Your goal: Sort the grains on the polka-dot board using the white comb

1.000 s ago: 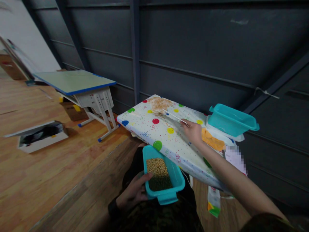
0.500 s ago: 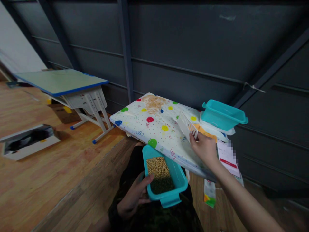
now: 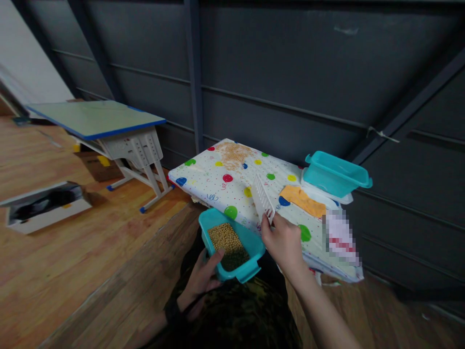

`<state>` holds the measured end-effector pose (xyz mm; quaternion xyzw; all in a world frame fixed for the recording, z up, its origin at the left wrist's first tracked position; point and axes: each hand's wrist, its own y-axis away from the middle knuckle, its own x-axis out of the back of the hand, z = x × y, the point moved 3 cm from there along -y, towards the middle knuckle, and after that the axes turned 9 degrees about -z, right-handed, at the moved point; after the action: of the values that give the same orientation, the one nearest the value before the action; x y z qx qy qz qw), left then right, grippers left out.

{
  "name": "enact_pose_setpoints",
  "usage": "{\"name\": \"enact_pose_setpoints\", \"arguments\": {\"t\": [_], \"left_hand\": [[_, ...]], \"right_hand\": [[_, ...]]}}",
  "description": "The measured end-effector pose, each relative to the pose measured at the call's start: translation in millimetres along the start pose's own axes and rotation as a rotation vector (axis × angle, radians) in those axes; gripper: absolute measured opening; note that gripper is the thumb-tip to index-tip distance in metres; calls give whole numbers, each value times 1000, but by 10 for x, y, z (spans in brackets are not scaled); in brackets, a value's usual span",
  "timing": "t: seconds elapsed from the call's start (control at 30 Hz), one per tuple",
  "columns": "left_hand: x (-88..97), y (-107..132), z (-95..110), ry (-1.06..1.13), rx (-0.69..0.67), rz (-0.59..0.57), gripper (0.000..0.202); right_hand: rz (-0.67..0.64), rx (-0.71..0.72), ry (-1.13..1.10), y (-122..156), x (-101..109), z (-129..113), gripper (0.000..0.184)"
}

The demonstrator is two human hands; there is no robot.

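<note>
My left hand [image 3: 207,272] grips the near left side of a turquoise plastic tub [image 3: 254,249], thumb over the rim, held above my lap at the table's edge. Yellowish soybeans [image 3: 224,237] lie in its far left part, with small dark green beans [image 3: 235,259] nearer me. In my right hand [image 3: 285,237] is a white slotted plastic strainer tray [image 3: 263,198], pinched at its near end and tilted on edge. It is above the table, just right of the tub. A spread of soybeans [image 3: 234,154] lies on the far left of the tabletop.
The table has a balloon-patterned cover [image 3: 203,182]. On its right are another turquoise tub [image 3: 336,175] on a white lid, an orange cloth [image 3: 303,199] and a blurred-out item [image 3: 341,237]. A desk [image 3: 98,118] and an open white box [image 3: 47,206] stand left; a dark panel wall rises behind.
My right hand has moved the strainer tray left and toward me, closer to the tub. The held tub has shifted a little left and up in view. The orange cloth is now less covered.
</note>
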<state>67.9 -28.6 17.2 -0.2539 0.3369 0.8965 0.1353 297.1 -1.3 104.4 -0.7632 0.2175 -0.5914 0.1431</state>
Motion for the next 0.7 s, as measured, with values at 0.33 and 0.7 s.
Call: {"name": "enact_pose_setpoints", "arguments": {"t": [0.33, 0.7], "left_hand": [[114, -239, 1, -75, -76, 83, 57], [357, -213, 199, -100, -219, 150, 61]], "right_hand": [[132, 113, -165, -32, 168, -237, 40], [73, -3, -17, -429, -213, 291, 50]]}}
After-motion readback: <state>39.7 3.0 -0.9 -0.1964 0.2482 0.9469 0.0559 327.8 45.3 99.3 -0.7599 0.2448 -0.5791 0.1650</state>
